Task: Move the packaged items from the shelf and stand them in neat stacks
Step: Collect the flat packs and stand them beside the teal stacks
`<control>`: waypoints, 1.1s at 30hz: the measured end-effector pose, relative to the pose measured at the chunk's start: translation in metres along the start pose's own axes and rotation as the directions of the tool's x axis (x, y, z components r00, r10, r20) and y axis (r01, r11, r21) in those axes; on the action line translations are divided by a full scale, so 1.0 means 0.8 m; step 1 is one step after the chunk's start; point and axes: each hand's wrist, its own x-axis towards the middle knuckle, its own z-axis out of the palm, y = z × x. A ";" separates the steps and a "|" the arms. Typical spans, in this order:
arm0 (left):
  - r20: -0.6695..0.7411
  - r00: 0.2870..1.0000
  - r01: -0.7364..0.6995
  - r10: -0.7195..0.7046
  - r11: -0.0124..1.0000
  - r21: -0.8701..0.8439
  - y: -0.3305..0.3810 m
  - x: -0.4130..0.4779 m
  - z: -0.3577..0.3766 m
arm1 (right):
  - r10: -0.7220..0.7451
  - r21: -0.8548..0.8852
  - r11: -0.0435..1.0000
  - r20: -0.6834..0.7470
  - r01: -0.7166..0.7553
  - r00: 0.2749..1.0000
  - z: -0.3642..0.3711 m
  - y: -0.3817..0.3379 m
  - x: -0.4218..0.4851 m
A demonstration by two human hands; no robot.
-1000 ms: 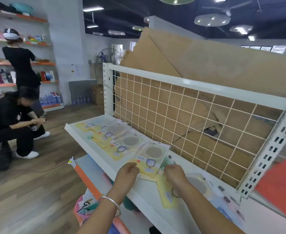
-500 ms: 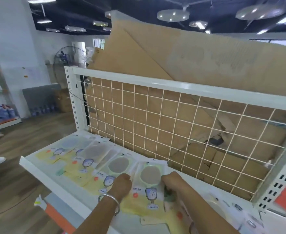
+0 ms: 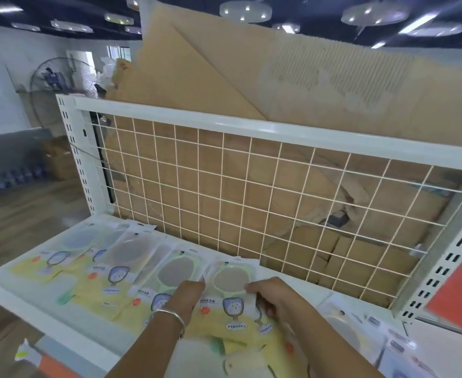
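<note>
Several flat yellow packaged items lie overlapping in a row on the white shelf [image 3: 47, 319]. The nearest packet [image 3: 231, 296] shows a round grey disc in a pale green ring. My left hand [image 3: 187, 294], with a silver bangle on the wrist, grips that packet's left edge. On the right edge, the fingers of my right hand [image 3: 272, 294] curl round the same packet. Another packet [image 3: 169, 276] lies just left of it, partly under my left hand. More packets [image 3: 126, 252] spread toward the shelf's left end.
A white wire grid [image 3: 251, 192] backs the shelf, with brown cardboard [image 3: 292, 77] behind and above it. White slotted uprights [image 3: 447, 257] stand at both ends. More clear packets [image 3: 366, 331] lie at the right. A floor fan [image 3: 52, 85] stands far left.
The view has turned right and closer to the shelf; the people at left are out of frame. Both hands moved from the shelf's front edge up onto the nearest packet's sides.
</note>
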 end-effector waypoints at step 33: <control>0.128 0.990 -0.049 0.060 0.995 -0.090 0.014 -0.043 0.050 | 0.100 0.470 0.882 -0.198 0.005 0.975 -0.063 0.078 -0.057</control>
